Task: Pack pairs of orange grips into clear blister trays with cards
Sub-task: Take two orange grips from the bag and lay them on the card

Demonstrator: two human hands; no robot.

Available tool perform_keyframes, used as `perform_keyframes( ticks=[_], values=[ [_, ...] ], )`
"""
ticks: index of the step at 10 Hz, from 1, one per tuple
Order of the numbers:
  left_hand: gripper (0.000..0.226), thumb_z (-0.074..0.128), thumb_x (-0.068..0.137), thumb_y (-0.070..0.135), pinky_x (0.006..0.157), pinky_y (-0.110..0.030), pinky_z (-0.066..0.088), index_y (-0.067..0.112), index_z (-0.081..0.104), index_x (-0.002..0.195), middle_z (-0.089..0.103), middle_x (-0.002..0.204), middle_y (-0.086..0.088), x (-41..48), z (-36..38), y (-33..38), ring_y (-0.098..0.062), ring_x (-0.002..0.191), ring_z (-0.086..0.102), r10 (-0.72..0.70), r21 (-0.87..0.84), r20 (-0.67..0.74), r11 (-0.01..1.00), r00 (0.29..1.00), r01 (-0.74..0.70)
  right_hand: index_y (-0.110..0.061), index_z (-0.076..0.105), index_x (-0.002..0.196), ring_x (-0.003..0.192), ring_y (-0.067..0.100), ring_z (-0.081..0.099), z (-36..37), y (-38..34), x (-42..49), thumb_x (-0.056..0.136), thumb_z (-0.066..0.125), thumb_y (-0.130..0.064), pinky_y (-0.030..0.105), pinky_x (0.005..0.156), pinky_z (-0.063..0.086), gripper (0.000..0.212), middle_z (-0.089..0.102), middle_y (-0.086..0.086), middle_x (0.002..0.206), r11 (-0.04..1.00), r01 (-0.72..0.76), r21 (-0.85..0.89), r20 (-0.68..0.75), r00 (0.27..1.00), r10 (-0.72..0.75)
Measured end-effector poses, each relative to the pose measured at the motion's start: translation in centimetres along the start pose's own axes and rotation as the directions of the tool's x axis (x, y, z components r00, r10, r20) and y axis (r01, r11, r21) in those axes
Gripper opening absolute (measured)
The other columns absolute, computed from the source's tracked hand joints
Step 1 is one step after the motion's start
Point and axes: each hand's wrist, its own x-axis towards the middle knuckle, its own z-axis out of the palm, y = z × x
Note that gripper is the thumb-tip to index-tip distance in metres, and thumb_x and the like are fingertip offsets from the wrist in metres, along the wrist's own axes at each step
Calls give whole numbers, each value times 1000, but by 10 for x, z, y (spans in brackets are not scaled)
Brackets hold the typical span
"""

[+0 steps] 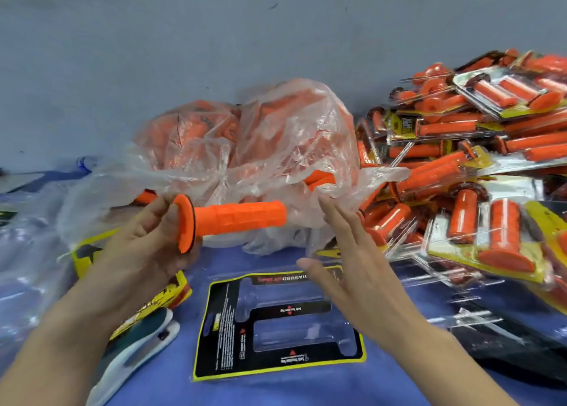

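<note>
My left hand holds an orange grip by its flanged end, level above the table, its open end pointing right. My right hand is open with straight fingers, just right of the grip's free end and touching the plastic bag's edge. Behind both hands lies a clear plastic bag full of loose orange grips. Below the hands a clear blister tray with a black and yellow card lies flat on the blue table; its two grip cavities hold nothing.
A large heap of packed blister trays with orange grips fills the right side. Yellow cards lie stacked under my left wrist, beside a white and teal tool. More clear plastic lies at the left. Spare clear trays lie at the right.
</note>
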Motion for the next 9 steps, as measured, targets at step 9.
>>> perform_keyframes(
  ticks=[9],
  values=[
    [28, 61, 86, 52, 75, -28, 49, 26, 70, 89, 74, 83, 15, -42, 91, 6, -3, 77, 72, 64, 296, -227, 955, 972, 6, -26, 49, 132, 86, 18, 55, 17, -2, -20, 97, 50, -45, 32, 84, 41, 40, 65, -4, 100, 918, 127, -377, -117, 976, -183]
  ],
)
